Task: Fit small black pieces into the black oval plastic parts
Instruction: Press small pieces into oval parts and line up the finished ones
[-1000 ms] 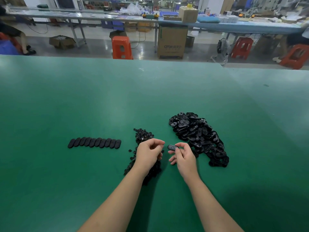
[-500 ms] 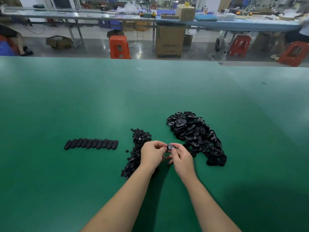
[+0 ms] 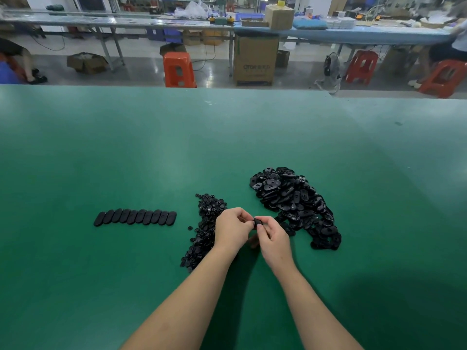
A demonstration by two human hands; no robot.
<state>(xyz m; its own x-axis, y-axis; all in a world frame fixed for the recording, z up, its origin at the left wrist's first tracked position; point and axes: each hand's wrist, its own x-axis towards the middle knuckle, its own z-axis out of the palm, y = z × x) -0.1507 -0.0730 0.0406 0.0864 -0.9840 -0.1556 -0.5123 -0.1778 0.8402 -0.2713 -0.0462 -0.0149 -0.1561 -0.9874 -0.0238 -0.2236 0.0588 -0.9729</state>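
Head cam shows our left hand (image 3: pixel 233 229) and right hand (image 3: pixel 271 236) both pinching one oval part (image 3: pixel 257 221), fitting a small piece, next we probably press it home

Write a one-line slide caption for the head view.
Both hands, left and right, pinch one oval part between a pile of small pieces and a pile of ovals.

Both bare forearms reach forward from the lower edge and converge, the left hand (image 3: pixel 233 229) and right hand (image 3: pixel 274 237) meeting knuckle to knuckle. Each hand's fingers (image 3: pixel 242 215) are curled inward with thumb and fingertips pinched together at the point where the two hands touch.
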